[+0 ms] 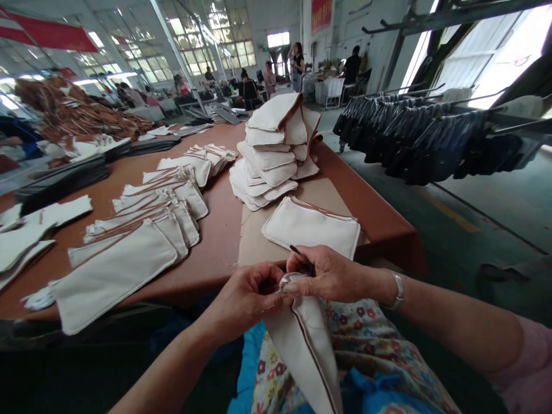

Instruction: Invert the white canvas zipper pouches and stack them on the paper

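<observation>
Between my two hands, over my lap, hangs a white fabric pouch piece (pixel 297 339) with a brown trim line along it. My left hand (pixel 250 293) pinches its top end between thumb and fingers. My right hand (pixel 323 273) grips the same end from the other side, thumb on the cloth. A thin dark tool (pixel 303 257), its kind hidden by the fingers, sticks out from my right hand. Just beyond my hands a similar white pouch piece (pixel 310 224) lies flat on the table.
A tall stack of white pouches (pixel 271 149) stands on the brown-covered table (pixel 215 230). Rows of overlapping white pouches (pixel 121 264) lie to the left, with dark pieces (pixel 64 178) farther off. Dark bags (pixel 414 138) hang from a rack at right. People work in the background.
</observation>
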Demonstrator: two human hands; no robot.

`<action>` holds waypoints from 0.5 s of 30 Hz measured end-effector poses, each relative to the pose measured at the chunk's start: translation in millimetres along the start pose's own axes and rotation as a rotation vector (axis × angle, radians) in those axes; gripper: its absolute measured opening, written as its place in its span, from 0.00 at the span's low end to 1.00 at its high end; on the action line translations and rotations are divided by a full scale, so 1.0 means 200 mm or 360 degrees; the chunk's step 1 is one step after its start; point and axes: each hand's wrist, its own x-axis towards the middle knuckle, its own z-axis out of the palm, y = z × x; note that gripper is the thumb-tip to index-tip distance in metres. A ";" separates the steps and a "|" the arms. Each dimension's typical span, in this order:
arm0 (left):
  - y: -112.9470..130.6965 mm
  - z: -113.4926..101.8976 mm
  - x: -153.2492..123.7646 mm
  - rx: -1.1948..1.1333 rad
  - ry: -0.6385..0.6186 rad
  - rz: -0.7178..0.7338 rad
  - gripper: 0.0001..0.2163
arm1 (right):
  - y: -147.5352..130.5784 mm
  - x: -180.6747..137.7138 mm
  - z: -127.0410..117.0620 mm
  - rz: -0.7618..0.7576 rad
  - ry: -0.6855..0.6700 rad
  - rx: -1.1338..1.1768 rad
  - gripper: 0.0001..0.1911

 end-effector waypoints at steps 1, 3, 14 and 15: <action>0.00 0.00 0.00 0.0019 -0.0012 0.0004 0.13 | 0.00 0.00 0.00 0.0012 -0.0008 -0.0018 0.13; 0.00 0.00 0.01 0.0052 -0.0027 0.0007 0.13 | 0.00 0.01 0.00 0.0056 -0.0033 0.0018 0.10; -0.04 0.00 0.01 -0.0160 -0.0080 0.0009 0.16 | 0.05 0.02 0.01 0.0383 -0.0227 0.0662 0.10; -0.03 0.01 0.01 -0.0160 -0.0054 0.0015 0.16 | 0.04 0.02 0.02 0.0413 -0.0207 0.0667 0.09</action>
